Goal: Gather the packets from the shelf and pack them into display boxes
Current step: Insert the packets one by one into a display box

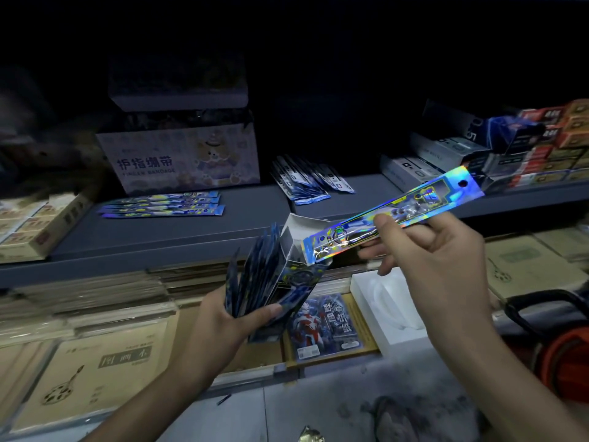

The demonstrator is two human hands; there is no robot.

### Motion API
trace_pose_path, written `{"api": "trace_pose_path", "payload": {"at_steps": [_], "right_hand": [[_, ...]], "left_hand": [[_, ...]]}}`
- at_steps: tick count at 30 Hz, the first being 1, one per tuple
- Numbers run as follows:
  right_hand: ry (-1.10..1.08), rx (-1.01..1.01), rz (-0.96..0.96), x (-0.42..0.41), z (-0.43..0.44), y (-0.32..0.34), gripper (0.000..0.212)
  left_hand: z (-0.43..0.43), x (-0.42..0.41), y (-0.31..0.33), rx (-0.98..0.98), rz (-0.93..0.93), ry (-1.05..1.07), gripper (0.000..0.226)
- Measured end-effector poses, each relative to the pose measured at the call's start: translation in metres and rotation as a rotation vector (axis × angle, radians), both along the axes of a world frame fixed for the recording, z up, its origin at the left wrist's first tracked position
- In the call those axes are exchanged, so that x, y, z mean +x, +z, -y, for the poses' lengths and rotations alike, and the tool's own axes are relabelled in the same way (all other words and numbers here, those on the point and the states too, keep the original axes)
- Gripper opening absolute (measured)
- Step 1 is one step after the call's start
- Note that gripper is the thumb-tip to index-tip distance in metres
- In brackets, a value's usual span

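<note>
My left hand (236,317) grips a blue display box (288,282) with its white top flap open, together with a fan of dark blue packets (251,279) pressed against the box's left side. My right hand (430,256) pinches a long holographic packet (392,216), its lower end at the box's open mouth. On the grey shelf (255,215) lie several more long packets (162,204) at the left and a heap of blue packets (310,180) in the middle.
A finger-bandage carton (181,161) stands at the shelf's back left. Stacked pen boxes (510,148) fill the right. Brown notebooks (95,362), a card pack (325,323) and a white foam tray (389,307) lie on the lower shelf. A red and black object (564,352) sits at right.
</note>
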State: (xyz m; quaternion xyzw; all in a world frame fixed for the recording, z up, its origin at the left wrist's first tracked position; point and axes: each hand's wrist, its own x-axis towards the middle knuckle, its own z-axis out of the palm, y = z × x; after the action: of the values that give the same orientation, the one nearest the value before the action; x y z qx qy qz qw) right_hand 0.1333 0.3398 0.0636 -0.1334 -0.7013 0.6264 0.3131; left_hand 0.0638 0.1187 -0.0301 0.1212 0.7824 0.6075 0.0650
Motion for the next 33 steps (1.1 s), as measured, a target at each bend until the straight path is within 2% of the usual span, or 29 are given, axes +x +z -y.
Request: {"api": "trace_pose_path", "payload": {"at_steps": [4, 8, 12, 17, 21, 24, 28, 33], "right_hand": [[0.008, 0.013, -0.006, 0.000, 0.000, 0.001, 0.019], [-0.017, 0.159, 0.049, -0.001, 0.007, -0.007, 0.027], [-0.029, 0.248, 0.190, -0.002, 0.015, -0.012, 0.031], [-0.089, 0.375, 0.356, -0.008, 0.025, -0.022, 0.050], [-0.081, 0.392, 0.388, -0.012, 0.033, -0.031, 0.054], [-0.001, 0.365, 0.360, -0.012, 0.033, -0.030, 0.040], [0.091, 0.139, 0.290, -0.009, 0.023, -0.016, 0.025], [0.105, 0.172, 0.288, -0.009, 0.022, -0.017, 0.021]], "left_hand": [[0.000, -0.001, -0.002, -0.026, -0.021, 0.007, 0.022], [-0.001, 0.001, -0.001, -0.062, -0.076, -0.011, 0.025], [-0.001, 0.004, 0.000, -0.090, -0.120, -0.024, 0.037], [-0.003, 0.009, -0.004, -0.098, -0.135, 0.007, 0.040], [-0.004, 0.014, -0.007, -0.105, -0.136, -0.001, 0.042], [-0.004, 0.015, -0.008, -0.101, -0.128, -0.001, 0.037], [-0.003, 0.013, -0.007, -0.079, -0.116, 0.000, 0.035], [-0.001, 0.010, -0.009, -0.048, -0.090, 0.006, 0.034]]}}
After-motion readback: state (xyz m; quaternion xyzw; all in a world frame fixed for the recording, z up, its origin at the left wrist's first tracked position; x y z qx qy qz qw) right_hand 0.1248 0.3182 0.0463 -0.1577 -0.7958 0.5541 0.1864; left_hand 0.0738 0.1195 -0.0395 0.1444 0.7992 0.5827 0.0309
